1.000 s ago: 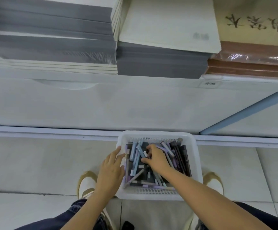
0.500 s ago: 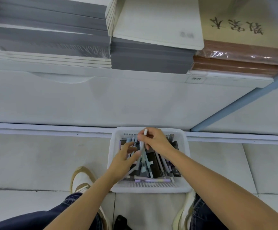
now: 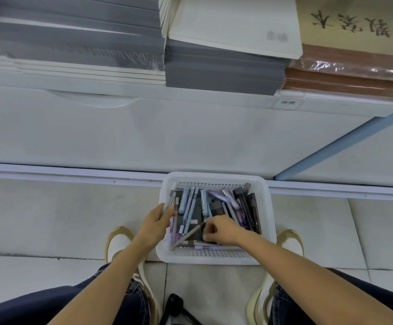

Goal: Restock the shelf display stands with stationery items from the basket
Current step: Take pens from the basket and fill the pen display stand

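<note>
Pen (image 3: pixel 172 194) now in left hand (image 3: pixel 155 225)

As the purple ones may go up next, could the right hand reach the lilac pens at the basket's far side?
Probably yes: the lilac pens lie uncovered on top, just beyond the right hand, nothing between.

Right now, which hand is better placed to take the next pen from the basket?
The right hand, probably. It is inside the basket with curled fingers at the end of the grey pen. The left hand is occupied: it holds a pale pen at the basket's left rim.
</note>
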Demonstrator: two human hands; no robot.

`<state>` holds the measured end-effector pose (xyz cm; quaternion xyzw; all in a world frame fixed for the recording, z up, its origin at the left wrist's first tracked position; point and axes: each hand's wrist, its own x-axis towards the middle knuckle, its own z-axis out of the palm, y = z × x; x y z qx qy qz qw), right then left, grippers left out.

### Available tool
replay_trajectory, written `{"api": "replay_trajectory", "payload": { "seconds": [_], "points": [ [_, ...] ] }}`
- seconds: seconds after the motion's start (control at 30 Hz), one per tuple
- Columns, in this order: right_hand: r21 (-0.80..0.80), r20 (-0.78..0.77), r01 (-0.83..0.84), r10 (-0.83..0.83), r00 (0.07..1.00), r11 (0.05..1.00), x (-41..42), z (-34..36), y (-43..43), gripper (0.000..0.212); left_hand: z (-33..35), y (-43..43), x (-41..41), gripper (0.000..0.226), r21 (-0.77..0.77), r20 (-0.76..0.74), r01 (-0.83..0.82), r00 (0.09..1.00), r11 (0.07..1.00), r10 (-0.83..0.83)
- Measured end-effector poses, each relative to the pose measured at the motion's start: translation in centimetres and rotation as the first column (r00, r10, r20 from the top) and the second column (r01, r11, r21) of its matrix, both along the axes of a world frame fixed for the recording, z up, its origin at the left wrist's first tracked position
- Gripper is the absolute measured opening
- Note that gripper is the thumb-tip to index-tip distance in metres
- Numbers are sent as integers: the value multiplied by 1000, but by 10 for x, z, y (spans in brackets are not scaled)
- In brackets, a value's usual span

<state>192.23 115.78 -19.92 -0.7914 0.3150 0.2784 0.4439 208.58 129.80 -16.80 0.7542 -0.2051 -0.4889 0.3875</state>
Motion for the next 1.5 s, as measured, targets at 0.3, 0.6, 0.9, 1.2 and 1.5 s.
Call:
{"api": "replay_trajectory", "payload": {
  "seconds": [0.3, 0.6, 0.9, 1.2, 1.5],
  "points": [
    [65, -145, -311, 317, 937, 948, -9, 0, 9, 37, -5, 0, -3, 34, 5, 46, 92, 995, 996, -92],
    [163, -132, -370, 391, 911, 915, -17, 7, -2, 44, -10, -1, -6, 28, -15, -50, 100, 994, 995, -101],
    [168, 17, -80, 78, 997, 983, -11, 22, -11, 28, -5, -3, -12, 36, -7, -26, 2, 1000, 1000, -2],
    [624, 206, 492, -736, 645, 607, 36, 46, -4, 22, 5, -16, -27, 34, -128, -165, 43, 984, 991, -64],
    [655, 198, 537, -806, 558, 533, 39, 43, 8, 45, 2, -15, -19, 35, -134, -226, -122, 970, 983, 90]
  ]
}}
